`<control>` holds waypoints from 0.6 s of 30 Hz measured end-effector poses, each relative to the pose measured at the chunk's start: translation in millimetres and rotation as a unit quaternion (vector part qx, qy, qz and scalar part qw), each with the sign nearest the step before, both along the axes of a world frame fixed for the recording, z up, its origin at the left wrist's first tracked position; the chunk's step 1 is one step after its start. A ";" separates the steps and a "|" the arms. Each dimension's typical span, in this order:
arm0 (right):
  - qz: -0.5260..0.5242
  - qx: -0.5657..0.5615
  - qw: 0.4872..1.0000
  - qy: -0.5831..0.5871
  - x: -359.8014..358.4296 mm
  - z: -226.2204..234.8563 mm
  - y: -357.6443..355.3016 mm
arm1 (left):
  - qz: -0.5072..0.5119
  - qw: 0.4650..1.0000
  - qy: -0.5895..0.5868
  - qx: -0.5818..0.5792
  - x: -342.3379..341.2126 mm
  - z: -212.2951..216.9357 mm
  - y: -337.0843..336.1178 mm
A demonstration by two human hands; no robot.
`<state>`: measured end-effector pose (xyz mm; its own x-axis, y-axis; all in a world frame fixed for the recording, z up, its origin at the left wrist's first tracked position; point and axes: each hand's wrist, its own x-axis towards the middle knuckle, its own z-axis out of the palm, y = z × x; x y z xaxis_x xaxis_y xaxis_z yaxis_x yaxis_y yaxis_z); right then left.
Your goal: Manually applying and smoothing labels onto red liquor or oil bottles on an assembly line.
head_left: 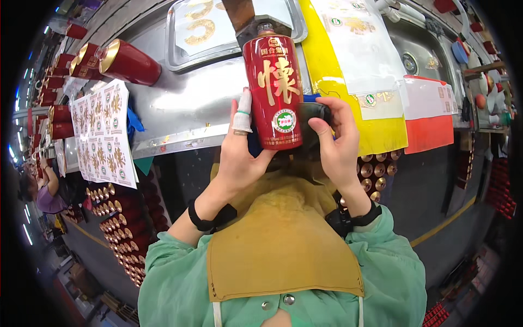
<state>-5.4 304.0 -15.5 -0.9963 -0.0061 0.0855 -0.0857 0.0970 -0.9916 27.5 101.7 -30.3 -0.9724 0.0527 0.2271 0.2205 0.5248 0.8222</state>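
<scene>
A red bottle [275,92] with large gold lettering and a round green-and-white emblem lies before me, its neck toward a brown-and-grey support [261,24] at the table's far side. My left hand [239,158] curves round the bottle's lower left side, thumb near its base; white finger covers show on it. On the bottle's other side, my right hand [338,136] closes thumb and fingers on a small dark block [314,117], which sits close to the bottle's right edge. Its exact kind is unclear. Something blue shows just behind it.
A metal tray [180,62] holds a wet sheet with gold print. Several red bottles [131,62] and a printed decal sheet [103,133] are at left. Yellow [381,136] and red [430,136] sheets lie right, near a steel sink [419,54]. Gold-topped bottles [376,171] stand below.
</scene>
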 end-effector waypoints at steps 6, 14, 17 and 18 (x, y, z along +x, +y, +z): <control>-0.034 0.092 0.993 0.072 -19.6 -6.9 13.2 | -0.021 0.997 -0.026 0.063 -2.6 -3.9 -2.1; 0.110 0.215 0.871 0.429 3.4 19.7 17.2 | 0.013 0.999 -0.025 0.023 -8.3 -7.9 3.0; 0.160 0.192 0.897 0.365 4.9 22.4 20.6 | 0.008 0.998 -0.052 0.036 -6.5 -3.8 3.9; 0.146 0.182 0.900 0.369 4.4 22.6 22.2 | 0.015 0.997 -0.064 0.039 -5.5 -1.1 4.7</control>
<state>-1.0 326.2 7.1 -0.6207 -0.4194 0.6625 -0.7821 0.2714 -0.5610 22.0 106.4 -31.4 -0.9947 0.0096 0.1024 0.0952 0.4630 0.8812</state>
